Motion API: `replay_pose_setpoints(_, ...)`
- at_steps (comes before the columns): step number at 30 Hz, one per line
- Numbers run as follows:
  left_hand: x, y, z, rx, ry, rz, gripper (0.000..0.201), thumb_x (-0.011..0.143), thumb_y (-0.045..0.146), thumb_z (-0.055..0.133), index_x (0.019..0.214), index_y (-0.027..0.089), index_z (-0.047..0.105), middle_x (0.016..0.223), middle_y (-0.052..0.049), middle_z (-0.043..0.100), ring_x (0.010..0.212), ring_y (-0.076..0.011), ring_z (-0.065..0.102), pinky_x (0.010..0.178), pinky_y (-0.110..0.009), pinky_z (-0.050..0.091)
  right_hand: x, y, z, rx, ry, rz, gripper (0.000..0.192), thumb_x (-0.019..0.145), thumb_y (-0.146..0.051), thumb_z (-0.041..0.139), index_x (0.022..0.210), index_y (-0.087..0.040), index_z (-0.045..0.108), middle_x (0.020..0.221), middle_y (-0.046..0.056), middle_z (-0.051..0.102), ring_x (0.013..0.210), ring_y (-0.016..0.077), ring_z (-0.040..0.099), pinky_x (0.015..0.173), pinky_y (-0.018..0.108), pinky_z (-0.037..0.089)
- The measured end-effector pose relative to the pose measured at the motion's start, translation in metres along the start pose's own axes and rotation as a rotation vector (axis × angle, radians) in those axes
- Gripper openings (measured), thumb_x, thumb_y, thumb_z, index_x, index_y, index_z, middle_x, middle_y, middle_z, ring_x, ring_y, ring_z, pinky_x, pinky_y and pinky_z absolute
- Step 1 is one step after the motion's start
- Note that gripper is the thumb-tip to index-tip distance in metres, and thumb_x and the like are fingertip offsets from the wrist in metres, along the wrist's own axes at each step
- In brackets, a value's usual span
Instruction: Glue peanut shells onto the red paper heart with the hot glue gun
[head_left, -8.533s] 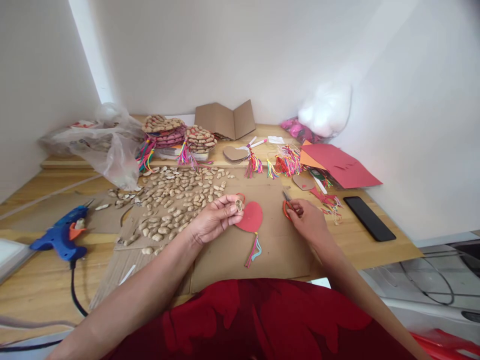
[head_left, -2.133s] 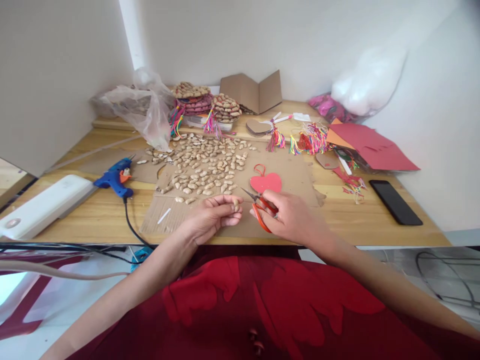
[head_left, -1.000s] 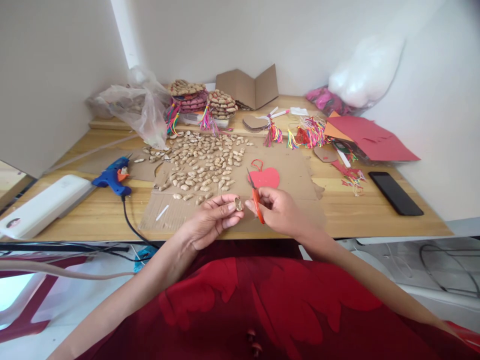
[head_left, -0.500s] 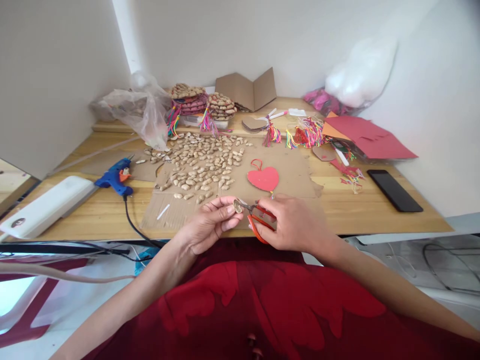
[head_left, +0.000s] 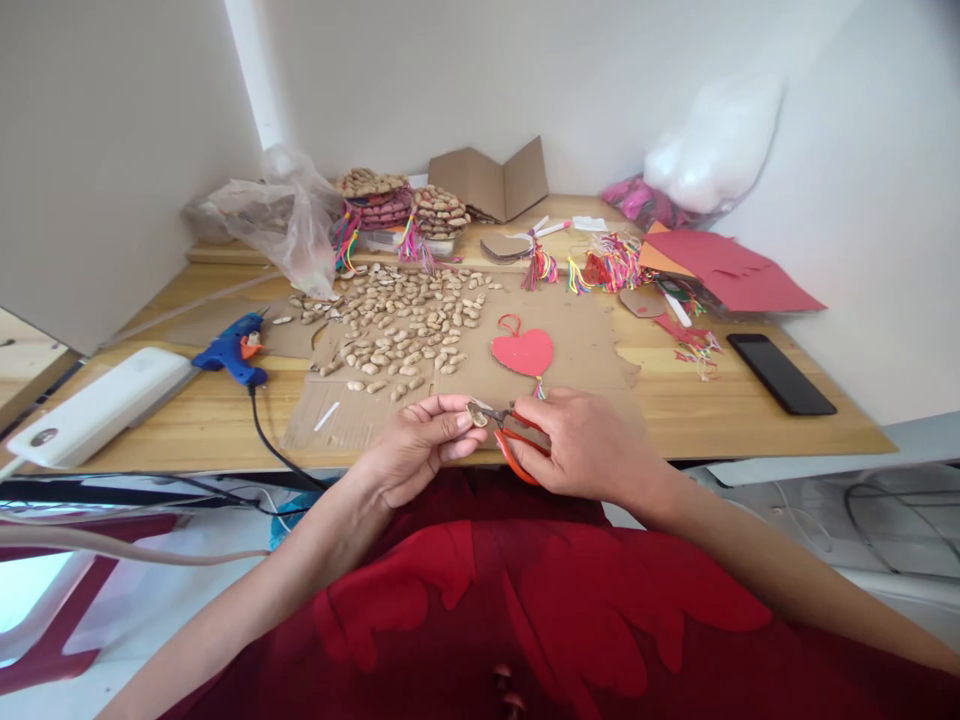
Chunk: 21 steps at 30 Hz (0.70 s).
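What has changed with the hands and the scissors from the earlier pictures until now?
The right hand picked up the red scissors from the cardboard and brought their tips to the peanut shell. The left hand still pinches that shell. The red heart now lies flat, released.

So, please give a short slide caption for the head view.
Left hand pinches a peanut shell; right hand brings red scissors to it.

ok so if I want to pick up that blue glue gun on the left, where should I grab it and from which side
Probably by the handle: on the blue glue gun it is the thick part at the near end, where the black cord leaves. The orange nozzle points toward the back, so come from the near side, away from the tip. The gun lies flat on the wooden table, so a grip from above should fit.
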<state>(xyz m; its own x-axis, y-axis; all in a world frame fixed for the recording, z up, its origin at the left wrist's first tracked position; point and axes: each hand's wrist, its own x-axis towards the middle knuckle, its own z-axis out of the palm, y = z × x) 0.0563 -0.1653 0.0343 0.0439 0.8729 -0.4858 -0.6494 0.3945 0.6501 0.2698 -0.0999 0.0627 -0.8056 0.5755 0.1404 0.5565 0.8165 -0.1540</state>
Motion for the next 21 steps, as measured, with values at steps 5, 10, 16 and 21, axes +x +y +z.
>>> replay_pose_setpoints(5, -0.0025, 0.0006, 0.0021, -0.004, -0.003, -0.011, 0.016, 0.08, -0.005, 0.07, 0.089, 0.008, 0.069, 0.074, -0.006, 0.073, 0.064, -0.0133, 0.073, 0.055, -0.013, 0.059, -0.003, 0.0001, -0.0007, -0.001, -0.013, -0.011, 0.035, 0.098, -0.05, 0.047, 0.083, -0.02, 0.054, 0.069, 0.004, 0.053, 0.065, 0.0176, 0.046, 0.061, 0.032, 0.022)
replay_pose_setpoints(10, -0.0026, -0.0015, 0.0008, 0.001, -0.047, -0.015, 0.019, 0.077, -0.001, 0.077, 0.091, 0.01, 0.068, 0.076, -0.004, 0.072, 0.067, -0.0136, 0.074, 0.057, -0.013, 0.059, -0.006, 0.0004, -0.0007, 0.017, 0.001, -0.008, 0.033, 0.098, -0.048, 0.048, 0.083, -0.02, 0.055, 0.068, 0.004, 0.054, 0.064, 0.0169, 0.045, 0.061, 0.032, 0.021)
replay_pose_setpoints(16, -0.0017, -0.0038, -0.0014, -0.021, -0.058, -0.023, 0.021, 0.076, -0.002, 0.076, 0.091, 0.01, 0.068, 0.078, -0.005, 0.073, 0.068, -0.0143, 0.074, 0.058, -0.014, 0.06, -0.0079, 0.0017, -0.0001, 0.023, 0.002, -0.015, 0.033, 0.099, -0.047, 0.047, 0.082, -0.019, 0.056, 0.067, 0.004, 0.054, 0.062, 0.0164, 0.044, 0.06, 0.032, 0.02)
replay_pose_setpoints(21, -0.0029, -0.003, -0.0016, -0.023, -0.035, -0.029, 0.02, 0.077, -0.005, 0.072, 0.091, 0.01, 0.069, 0.078, -0.006, 0.074, 0.067, -0.0148, 0.074, 0.057, -0.015, 0.06, -0.008, 0.0037, -0.0019, 0.006, -0.016, -0.025, 0.036, 0.1, -0.049, 0.046, 0.081, -0.02, 0.055, 0.067, 0.003, 0.053, 0.063, 0.0162, 0.044, 0.06, 0.031, 0.021)
